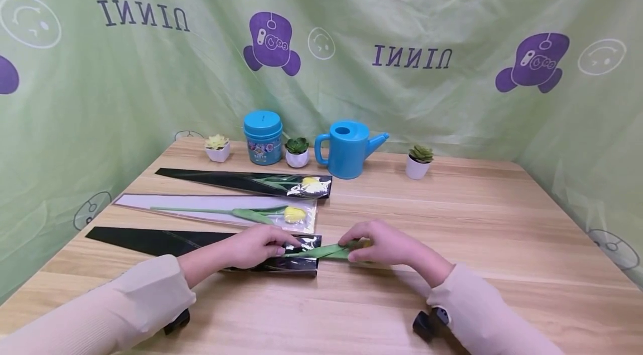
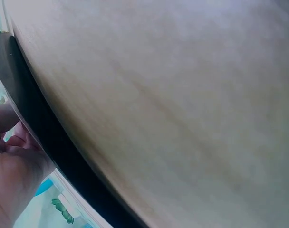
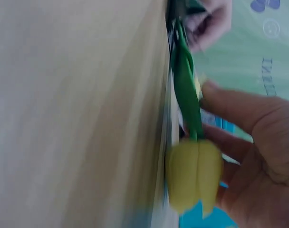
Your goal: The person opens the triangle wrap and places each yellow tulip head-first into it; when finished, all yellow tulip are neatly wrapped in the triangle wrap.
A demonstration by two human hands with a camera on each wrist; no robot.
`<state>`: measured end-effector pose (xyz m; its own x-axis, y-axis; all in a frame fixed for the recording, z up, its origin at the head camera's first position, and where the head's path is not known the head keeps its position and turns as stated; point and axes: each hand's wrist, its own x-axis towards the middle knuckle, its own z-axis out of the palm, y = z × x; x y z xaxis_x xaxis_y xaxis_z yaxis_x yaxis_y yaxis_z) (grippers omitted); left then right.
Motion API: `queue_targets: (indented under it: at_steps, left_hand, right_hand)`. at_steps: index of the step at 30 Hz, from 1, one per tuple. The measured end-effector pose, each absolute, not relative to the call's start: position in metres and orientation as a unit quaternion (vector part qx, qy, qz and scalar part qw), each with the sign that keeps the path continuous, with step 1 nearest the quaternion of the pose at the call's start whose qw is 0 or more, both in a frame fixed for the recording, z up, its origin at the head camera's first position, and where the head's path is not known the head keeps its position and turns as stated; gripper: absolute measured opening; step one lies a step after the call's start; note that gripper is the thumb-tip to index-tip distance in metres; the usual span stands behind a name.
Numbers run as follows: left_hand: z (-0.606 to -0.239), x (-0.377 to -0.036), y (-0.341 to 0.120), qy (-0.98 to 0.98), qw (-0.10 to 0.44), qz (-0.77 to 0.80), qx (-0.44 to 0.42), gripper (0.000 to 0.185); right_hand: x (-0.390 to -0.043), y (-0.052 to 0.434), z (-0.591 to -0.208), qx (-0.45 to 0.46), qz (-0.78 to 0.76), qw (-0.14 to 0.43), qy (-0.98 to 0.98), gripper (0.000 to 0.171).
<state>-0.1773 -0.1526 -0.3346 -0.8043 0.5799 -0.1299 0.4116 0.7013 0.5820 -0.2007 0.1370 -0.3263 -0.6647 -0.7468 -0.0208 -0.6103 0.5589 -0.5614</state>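
My right hand (image 1: pixel 389 244) has its fingers (image 3: pixel 239 107) curled around a yellow tulip (image 3: pixel 194 175). In the right wrist view the bloom sits right against my palm with the green leaves (image 3: pixel 185 85) running away from it toward my other hand. From the head view you mostly just see the leaves poking out between my two hands, with a tiny bit of yellow under my fingers.

My left hand (image 1: pixel 256 246) is lying on the open end of a long black sleeve (image 1: pixel 166 241), fingers bent down onto the shiny clear part at its mouth. It looks like I'm pinning or pinching that end, but I can't honestly tell how tight the grip is. The left wrist view is mostly blurry tabletop, with just the dark edge of the sleeve and a bit of my hand.

So the tulip is lying flat on the wooden table (image 1: pixel 477 232), bloom end in my right hand, leaf tips reaching the sleeve's mouth.

Further out, just behind my hands there's a pale sleeve (image 1: pixel 201 204) with another yellow tulip in it, and behind that a second black sleeve (image 1: pixel 236 179) that's also filled. Along the back edge there are three little potted succulents (image 1: pixel 419 161), a blue jar (image 1: pixel 263 136) and a blue watering can (image 1: pixel 349 148). A green printed cloth (image 1: pixel 150 92) hangs all around the table.
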Motion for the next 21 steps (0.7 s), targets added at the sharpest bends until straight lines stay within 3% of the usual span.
queue_targets:
  at_steps: [7, 21]
  left_hand:
    - [-0.333, -0.177, -0.152, 0.908, 0.152, 0.269, 0.282, 0.033]
    - [-0.334, -0.179, -0.151, 0.904, 0.141, 0.262, 0.306, 0.032]
  right_hand:
    - [-0.204, 0.155, -0.332, -0.395, -0.247, 0.140, 0.873, 0.031]
    - [-0.206, 0.148, -0.341, -0.383, -0.288, 0.111, 0.871, 0.021]
